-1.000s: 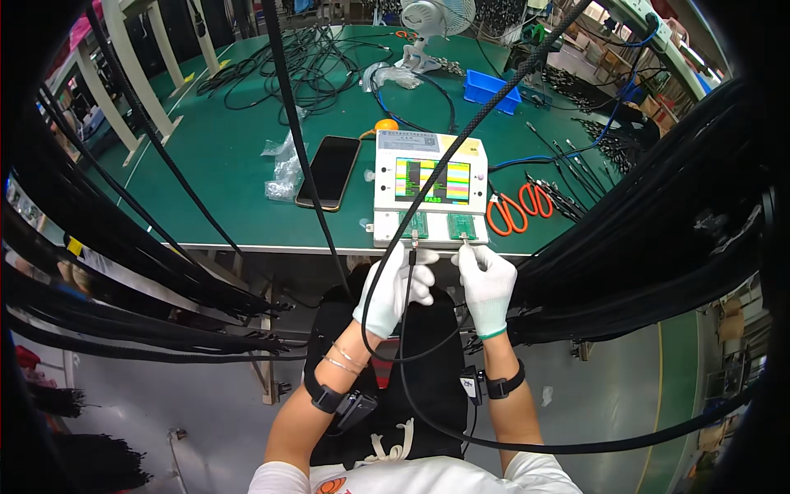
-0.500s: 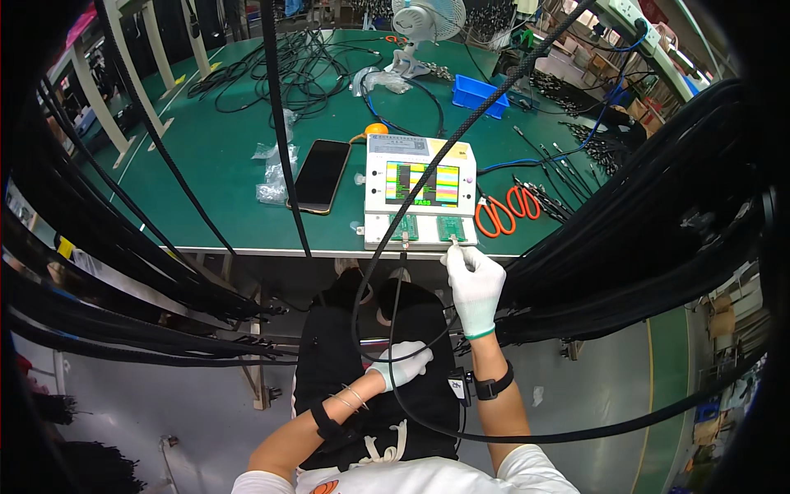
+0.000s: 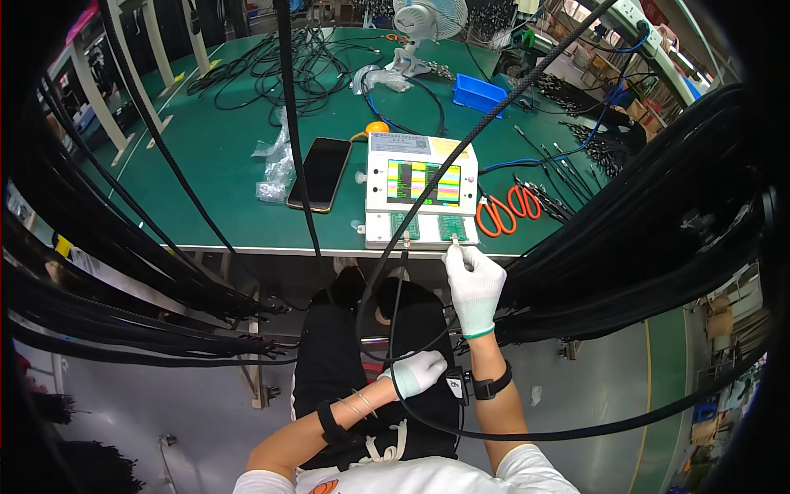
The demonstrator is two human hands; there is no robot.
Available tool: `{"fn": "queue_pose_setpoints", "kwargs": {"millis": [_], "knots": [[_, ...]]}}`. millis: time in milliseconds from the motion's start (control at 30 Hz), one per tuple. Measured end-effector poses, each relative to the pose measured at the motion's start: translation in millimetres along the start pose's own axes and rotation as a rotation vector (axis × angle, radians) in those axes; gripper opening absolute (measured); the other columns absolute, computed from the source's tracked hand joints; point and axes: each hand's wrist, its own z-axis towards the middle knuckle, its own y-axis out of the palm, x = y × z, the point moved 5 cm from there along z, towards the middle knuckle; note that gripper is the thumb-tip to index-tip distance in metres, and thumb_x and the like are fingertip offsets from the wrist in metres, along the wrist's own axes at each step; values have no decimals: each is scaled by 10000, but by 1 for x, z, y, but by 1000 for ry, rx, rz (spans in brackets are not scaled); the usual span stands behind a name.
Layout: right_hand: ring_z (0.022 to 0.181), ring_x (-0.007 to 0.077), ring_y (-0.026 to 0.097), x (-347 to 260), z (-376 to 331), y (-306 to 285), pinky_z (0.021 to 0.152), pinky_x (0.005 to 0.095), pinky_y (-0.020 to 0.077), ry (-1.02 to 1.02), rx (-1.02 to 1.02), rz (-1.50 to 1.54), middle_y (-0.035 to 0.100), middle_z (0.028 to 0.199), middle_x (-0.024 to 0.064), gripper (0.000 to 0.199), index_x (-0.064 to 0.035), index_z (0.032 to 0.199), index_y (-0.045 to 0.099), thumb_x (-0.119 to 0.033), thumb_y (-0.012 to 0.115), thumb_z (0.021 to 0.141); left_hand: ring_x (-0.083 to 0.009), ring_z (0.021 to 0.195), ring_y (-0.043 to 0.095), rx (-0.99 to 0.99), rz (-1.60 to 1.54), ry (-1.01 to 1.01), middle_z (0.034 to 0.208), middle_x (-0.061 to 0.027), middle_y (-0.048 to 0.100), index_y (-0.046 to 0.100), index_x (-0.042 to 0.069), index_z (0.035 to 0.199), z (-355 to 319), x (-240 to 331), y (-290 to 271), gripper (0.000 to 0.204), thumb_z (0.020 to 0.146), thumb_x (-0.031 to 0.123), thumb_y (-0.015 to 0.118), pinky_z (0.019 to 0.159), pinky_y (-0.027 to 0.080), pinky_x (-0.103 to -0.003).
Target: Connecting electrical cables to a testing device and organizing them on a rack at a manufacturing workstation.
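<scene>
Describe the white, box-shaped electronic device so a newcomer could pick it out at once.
Start with the broad green table. At its near edge, just beyond the white-gloved right hand, sits the white, box-shaped device. Its lit multicoloured screen and two small green circuit boards distinguish it from the flat black phone to its left and the orange-handled scissors to its right.

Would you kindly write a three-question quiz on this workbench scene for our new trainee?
1. Multiple choice: which hand is at the front edge of the white device?
A) the left
B) the right
C) both
2. True or false: the phone lies to the left of the white device.
3. Fill in the blank: the open tray near the fan is coloured ____.

Key:
1. B, the right hand
2. True
3. Blue
</scene>
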Motion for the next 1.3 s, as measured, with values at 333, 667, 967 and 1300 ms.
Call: {"fn": "queue_pose_setpoints", "kwargs": {"millis": [333,667,967,1300], "knots": [[509,181,565,-6,13,-9,522,322,447,-58,-138,-300,583,577,122,206,54,805,658,-137,672,881,-381,852,649,19,312,118,882,-197,671,652,-11,1060,-18,50,9,297,930,226,531,799,521,-440],[898,199,612,-275,45,-210,807,300,500,-1003,675,-880,652,993,59,417,-78,1205,663,-15,724,797,-136,920,612,1237,-1006,725,1064,-87,642,527,-17,1286,-122,57,-215,365,1012,218,466,799,510,-283],[830,161,598,-302,110,-253,767,298,510,-1123,657,-1282,646,884,57,312,-133,1193,701,-125,689,882,-162,893,649,765,-387,596,1068,-108,661,539,-51,1287,-56,165,-139,398,1028,246,479,798,530,-289],[691,183,578,-343,82,-189,653,279,457,-916,552,-555,585,771,100,160,-1,929,739,28,626,820,-249,1266,542,645,-235,751,1364,-160,574,374,14,1480,21,209,-112,512,981,75,469,1075,385,-339]]}}
